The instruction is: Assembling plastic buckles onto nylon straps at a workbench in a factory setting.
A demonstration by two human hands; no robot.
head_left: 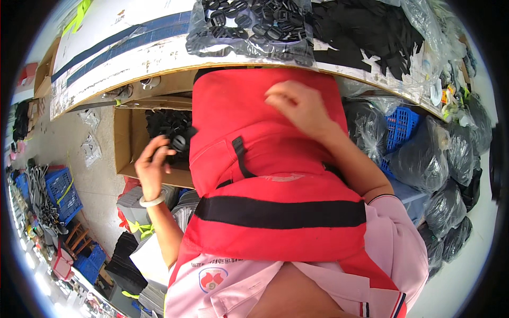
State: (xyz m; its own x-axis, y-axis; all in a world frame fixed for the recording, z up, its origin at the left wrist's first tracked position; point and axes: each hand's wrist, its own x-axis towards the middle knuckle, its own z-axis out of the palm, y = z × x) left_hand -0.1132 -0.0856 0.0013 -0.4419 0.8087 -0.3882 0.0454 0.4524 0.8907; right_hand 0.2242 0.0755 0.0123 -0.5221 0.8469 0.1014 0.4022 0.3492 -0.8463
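My left hand [154, 161] is at the edge of an open cardboard box [124, 140], its fingers bent and thumb apart. Just beyond its fingertips is a black plastic buckle [179, 143], seemingly out of the grip. Black buckles and straps [161, 122] lie inside the box. My right hand [302, 108] is raised above the red apron [254, 114] over my lap, its fingers curled together. Nothing shows at those fingertips, and the hand is slightly blurred. A black strap [241, 159] lies on the apron.
On the worktable [148, 50] ahead lie a clear bag of black buckles [252, 29] and a heap of black strap pieces [366, 32]. Filled plastic bags [421, 153] and a blue crate [400, 127] stand to the right. More blue crates [63, 196] are at left.
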